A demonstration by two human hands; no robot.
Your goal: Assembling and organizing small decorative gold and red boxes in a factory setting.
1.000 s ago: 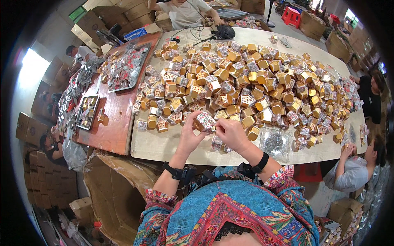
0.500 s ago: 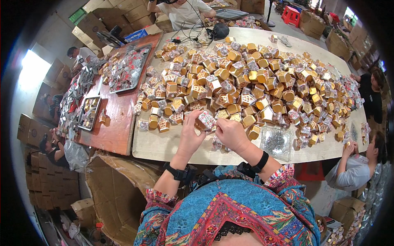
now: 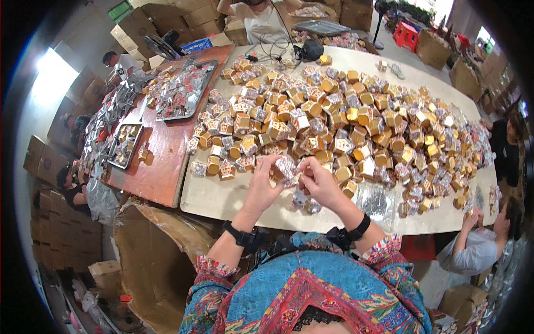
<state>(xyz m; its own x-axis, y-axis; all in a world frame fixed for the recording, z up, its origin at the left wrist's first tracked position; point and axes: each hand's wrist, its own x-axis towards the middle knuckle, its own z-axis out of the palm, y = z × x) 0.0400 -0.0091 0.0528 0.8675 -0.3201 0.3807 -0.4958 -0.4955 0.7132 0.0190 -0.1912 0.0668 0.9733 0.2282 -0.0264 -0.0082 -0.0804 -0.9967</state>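
Observation:
My left hand (image 3: 262, 188) grips a small house-shaped ornament (image 3: 286, 167) with a speckled red-and-white top, holding it above the near part of the pale table. Close against its right side is my right hand (image 3: 320, 183), fingers pinched together; whatever they hold is too small to make out. Just beyond both hands spreads a large heap of similar house ornaments (image 3: 312, 142), gold and white, some wrapped in clear plastic. A shallow clear tray (image 3: 375, 203) with small dark pieces lies right of my right hand.
Left of the pale table (image 3: 214, 195) stands a reddish table (image 3: 161, 178) bearing metal trays (image 3: 192, 108). An open cardboard box (image 3: 150, 267) is below at my left. Cables and a dark cap (image 3: 311, 50) lie at the far edge. Other people work around the tables.
The view has shifted slightly. The ornament stays in my left hand, turned a little, and my right hand's fingers have shifted beside it.

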